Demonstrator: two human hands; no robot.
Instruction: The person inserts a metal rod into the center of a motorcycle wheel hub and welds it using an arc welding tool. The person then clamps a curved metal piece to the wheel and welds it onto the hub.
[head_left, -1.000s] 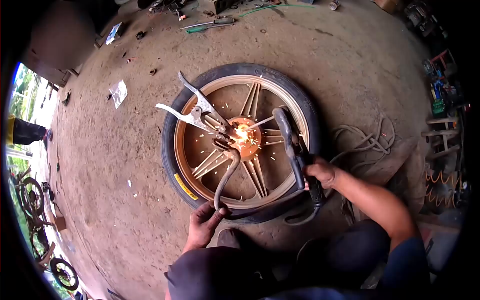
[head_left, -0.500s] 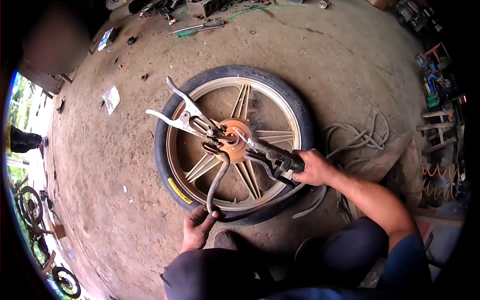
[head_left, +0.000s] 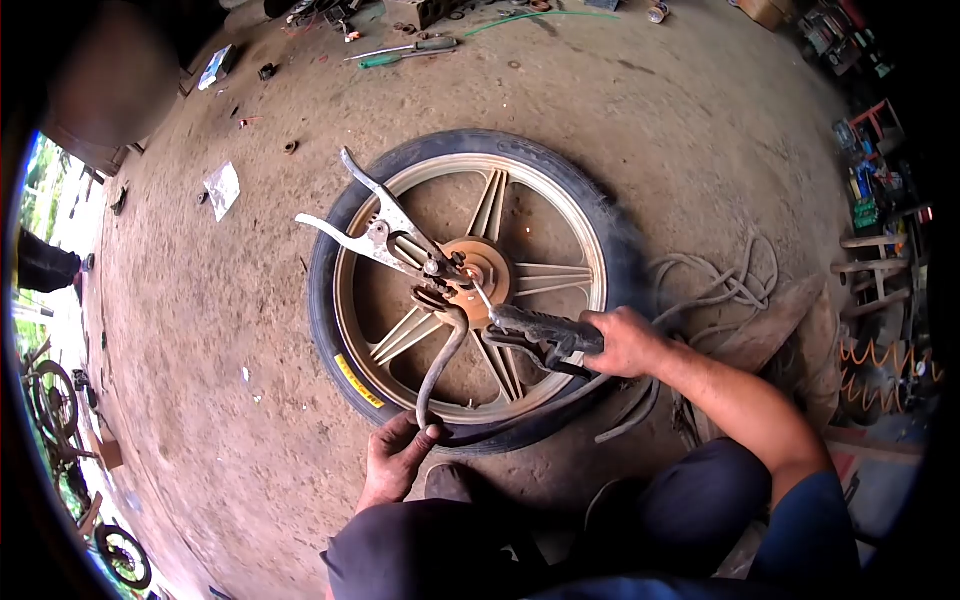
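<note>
Your left hand [head_left: 398, 455] is at the near edge of the wheel, thumb and fingers closed around a grey cable [head_left: 443, 365], while your right hand [head_left: 628, 342], farther right and a little higher, is wrapped around the handle end of a black electrode holder [head_left: 545, 330]. The holder points left across the wheel, and from its tip a thin pale rod [head_left: 483, 296] slants up and left to the orange-brown hub [head_left: 496, 262], where a small orange glow shows; whether rod and metal touch is too small to tell. The cable curves up from your left fingers to a large silver clamp [head_left: 393, 235], whose jaws sit at the middle of the hub and whose two handles spread out past the upper left of the tyre [head_left: 333, 300]. The wheel [head_left: 490, 205], pale with ribbed spokes, lies flat on the floor [head_left: 250, 290] in front of your knees [head_left: 710, 485]. A yellow label [head_left: 358, 382] marks the tyre's lower left. To the right of the wheel lies a loose tangle of hose [head_left: 735, 282]. Farther out, two screwdrivers [head_left: 407, 52] lie beyond the wheel, a crumpled clear plastic scrap [head_left: 222, 190] to the left, and a motorcycle [head_left: 60, 400] stands at the far left edge.
</note>
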